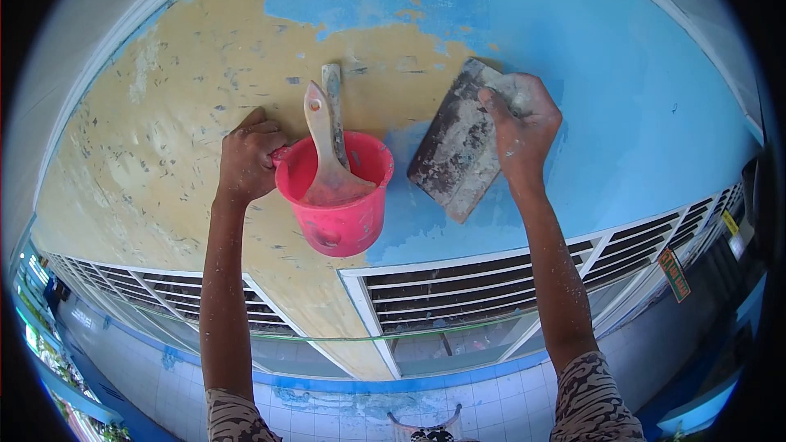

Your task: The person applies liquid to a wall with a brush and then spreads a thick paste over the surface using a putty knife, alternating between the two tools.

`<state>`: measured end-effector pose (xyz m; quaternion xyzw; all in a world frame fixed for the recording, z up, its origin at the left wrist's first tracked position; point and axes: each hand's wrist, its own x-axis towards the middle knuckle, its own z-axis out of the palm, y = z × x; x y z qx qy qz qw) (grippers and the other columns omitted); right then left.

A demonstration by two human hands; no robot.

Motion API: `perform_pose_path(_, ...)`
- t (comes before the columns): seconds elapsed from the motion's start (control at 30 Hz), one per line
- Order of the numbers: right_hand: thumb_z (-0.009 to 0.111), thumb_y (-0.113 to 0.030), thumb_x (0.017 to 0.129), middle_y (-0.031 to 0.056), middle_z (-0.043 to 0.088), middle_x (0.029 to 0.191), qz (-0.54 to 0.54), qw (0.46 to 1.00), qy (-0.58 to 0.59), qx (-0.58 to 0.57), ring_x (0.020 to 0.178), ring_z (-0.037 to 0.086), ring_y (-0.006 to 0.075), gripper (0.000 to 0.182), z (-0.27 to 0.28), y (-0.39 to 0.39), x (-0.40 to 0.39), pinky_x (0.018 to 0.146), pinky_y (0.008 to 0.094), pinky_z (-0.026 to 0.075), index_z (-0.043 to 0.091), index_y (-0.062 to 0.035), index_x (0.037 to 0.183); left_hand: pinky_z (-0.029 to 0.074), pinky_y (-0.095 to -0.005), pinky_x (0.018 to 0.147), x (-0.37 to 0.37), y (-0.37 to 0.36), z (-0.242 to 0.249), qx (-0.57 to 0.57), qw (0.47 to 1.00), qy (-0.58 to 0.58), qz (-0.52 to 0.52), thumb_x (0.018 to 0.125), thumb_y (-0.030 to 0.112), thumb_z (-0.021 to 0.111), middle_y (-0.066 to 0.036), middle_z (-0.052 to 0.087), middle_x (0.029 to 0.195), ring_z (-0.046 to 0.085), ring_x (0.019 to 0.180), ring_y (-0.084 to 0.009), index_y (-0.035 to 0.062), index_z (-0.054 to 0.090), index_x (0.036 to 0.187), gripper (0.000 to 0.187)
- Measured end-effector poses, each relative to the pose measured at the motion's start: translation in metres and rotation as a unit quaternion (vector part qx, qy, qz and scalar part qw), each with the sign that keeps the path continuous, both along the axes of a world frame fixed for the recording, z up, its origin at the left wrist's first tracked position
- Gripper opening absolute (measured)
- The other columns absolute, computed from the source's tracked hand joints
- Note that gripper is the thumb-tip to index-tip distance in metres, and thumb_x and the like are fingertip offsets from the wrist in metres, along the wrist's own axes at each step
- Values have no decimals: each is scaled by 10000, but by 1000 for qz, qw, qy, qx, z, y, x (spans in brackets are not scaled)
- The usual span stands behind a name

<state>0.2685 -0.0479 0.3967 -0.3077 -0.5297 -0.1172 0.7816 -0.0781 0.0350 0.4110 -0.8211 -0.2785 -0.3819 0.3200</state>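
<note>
My left hand point(250, 155) is closed around the handle of a pink plastic dipper point(337, 225) and holds it up in front of the wall. A wide paintbrush point(325, 151) stands in the dipper, its wooden handle pointing up. Behind the brush rises a second, narrow handle point(332, 86) crusted with dried paint; its lower end is hidden in the dipper. In my right hand point(526, 119) is a wide rectangular putty scraper point(456, 143), dark and smeared with grey-white putty. It is tilted against the blue part of the wall, with my thumb on its near face.
The wall is bare tan point(188, 90) on the left and painted blue point(630, 115) on the right, with a ragged border between. Below run louvred window openings point(450, 299) in white frames. Far beneath lies a tiled floor point(508, 401). A small sign point(675, 275) hangs at right.
</note>
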Motion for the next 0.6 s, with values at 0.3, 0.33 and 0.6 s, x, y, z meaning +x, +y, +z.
perform_pose_path(0.3, 742, 37, 826, 108, 713, 787, -26, 999, -23, 14, 672, 644, 117, 163, 21, 10, -19, 576, 322, 484, 691, 8, 979, 514, -404, 615, -2, 1, 2, -6, 1000, 2, -2, 654, 176, 776, -27, 595, 674, 584, 759, -260, 104, 588, 600, 209)
perform_pose_path(0.33, 741, 39, 825, 110, 716, 785, -35, 999, -18, 13, 672, 644, 120, 162, 21, 9, -19, 576, 324, 485, 692, 7, 976, 517, -403, 618, -2, 0, 2, -8, 1000, 3, 1, 653, 171, 776, -28, 596, 673, 586, 763, -259, 103, 588, 599, 207)
perform_pose_path(0.6, 764, -15, 811, 110, 723, 805, 66, 997, 18, -48, 712, 655, 140, 178, 28, 7, -11, 629, 324, 504, 694, 3, 974, 522, -399, 617, -1, 0, 2, -11, 1000, 3, 4, 654, 165, 779, -27, 595, 667, 585, 767, -259, 104, 597, 600, 199)
